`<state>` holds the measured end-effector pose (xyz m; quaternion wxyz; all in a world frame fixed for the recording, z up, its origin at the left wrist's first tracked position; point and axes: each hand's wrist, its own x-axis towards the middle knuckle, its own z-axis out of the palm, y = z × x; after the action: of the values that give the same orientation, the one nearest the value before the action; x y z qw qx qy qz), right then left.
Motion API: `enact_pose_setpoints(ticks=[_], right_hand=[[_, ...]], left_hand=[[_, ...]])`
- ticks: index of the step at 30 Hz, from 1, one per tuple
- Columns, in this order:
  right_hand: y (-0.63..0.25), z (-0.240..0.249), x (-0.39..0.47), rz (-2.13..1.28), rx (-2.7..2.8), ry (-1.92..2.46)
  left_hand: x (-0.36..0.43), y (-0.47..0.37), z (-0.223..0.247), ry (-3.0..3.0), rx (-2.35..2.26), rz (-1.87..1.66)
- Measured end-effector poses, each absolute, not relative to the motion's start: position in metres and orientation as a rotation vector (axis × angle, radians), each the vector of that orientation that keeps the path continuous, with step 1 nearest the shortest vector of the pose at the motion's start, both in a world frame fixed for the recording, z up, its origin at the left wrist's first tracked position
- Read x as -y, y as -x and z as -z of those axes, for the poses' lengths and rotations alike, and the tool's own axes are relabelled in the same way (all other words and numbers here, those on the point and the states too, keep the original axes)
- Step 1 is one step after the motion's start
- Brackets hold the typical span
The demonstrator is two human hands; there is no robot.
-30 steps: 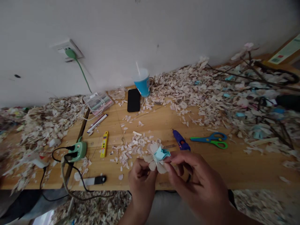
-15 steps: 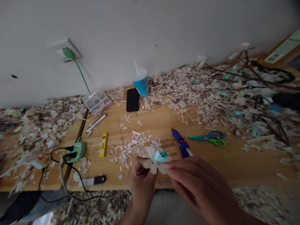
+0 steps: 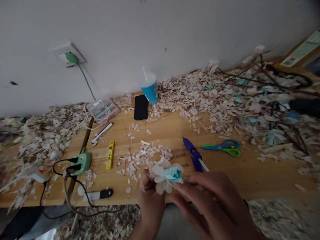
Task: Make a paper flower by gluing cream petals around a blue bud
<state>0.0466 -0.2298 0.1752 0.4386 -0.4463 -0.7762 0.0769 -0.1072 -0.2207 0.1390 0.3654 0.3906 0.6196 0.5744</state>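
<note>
A handmade flower (image 3: 166, 178) with pale, thin petals and a crumpled light-blue centre stands above the front of the wooden table. My left hand (image 3: 151, 191) is closed around its base, hiding the stem end. My right hand (image 3: 210, 203) is at the flower's right side, fingers apart, with one fingertip at the edge of the petals; whether it presses on them is hard to see. Just beyond the right hand lies a purple glue gun (image 3: 192, 154) with a white glue stick in its back. Blue-and-green scissors (image 3: 222, 146) rest to its right.
Loose petals (image 3: 140, 160) lie beyond my left hand, with large heaps (image 3: 200, 90) along the wall. Around the table are a yellow box (image 3: 110, 155), a phone (image 3: 141, 107), a blue cup (image 3: 149, 89), a marker (image 3: 102, 133), a green power strip (image 3: 83, 162) with cords, and branches (image 3: 250, 80).
The flower has tipped, so its blue centre faces more to the right. My right hand's fingers have spread and drawn slightly off the petals. The left hand keeps its hold.
</note>
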Motion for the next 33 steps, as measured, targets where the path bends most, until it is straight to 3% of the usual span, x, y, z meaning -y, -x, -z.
enact_pose_setpoints(ticks=[17,33], right_hand=[[-0.0455,-0.1683,0.2263,-0.095,2.053,1.120],[-0.0433,-0.1715,0.2281,-0.048,2.028,1.171]], left_hand=[[0.2143,0.1075,-0.1394,-1.273,-1.649,-1.539],[0.2173,0.1087,-0.1391,-1.163,-1.718,-1.451]])
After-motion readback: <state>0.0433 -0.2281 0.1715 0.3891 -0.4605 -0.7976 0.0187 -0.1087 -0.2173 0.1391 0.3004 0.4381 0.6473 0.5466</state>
